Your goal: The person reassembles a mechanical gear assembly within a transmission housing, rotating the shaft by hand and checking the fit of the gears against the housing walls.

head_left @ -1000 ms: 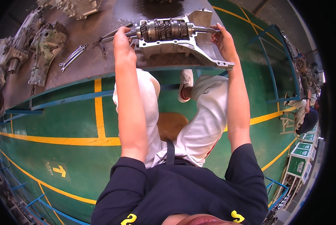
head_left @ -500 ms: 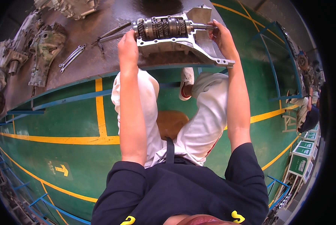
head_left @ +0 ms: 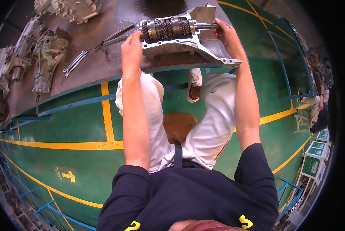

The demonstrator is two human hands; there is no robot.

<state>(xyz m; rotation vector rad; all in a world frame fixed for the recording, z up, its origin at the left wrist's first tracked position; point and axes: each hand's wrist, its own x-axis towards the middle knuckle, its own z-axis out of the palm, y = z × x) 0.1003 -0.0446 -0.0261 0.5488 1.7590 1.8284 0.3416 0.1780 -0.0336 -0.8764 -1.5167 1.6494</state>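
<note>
A shaft with several steel gears (head_left: 168, 28) lies lengthwise in an open silver gearbox housing half (head_left: 203, 51) at the table's near edge. My left hand (head_left: 131, 51) is closed at the shaft's left end, thumb and fingers against it beside the housing wall. On the other side my right hand (head_left: 227, 35) pinches the bare, thinner end of the shaft, which sticks out past the housing. How deep the gears sit in the housing I cannot tell. The flared right end of the housing reaches under my right wrist.
Left of the housing lie long dark metal tools (head_left: 116, 35) and a few wrenches (head_left: 76, 62) on the metal-topped table (head_left: 99, 71). Further left are dirty gearbox castings (head_left: 49, 56), with another casting (head_left: 78, 9) at the back. A person (head_left: 319, 111) sits far right.
The view has shifted slightly. Both hands stay at the two ends of the gear shaft, and the fingers of my right hand have moved a little on it.
</note>
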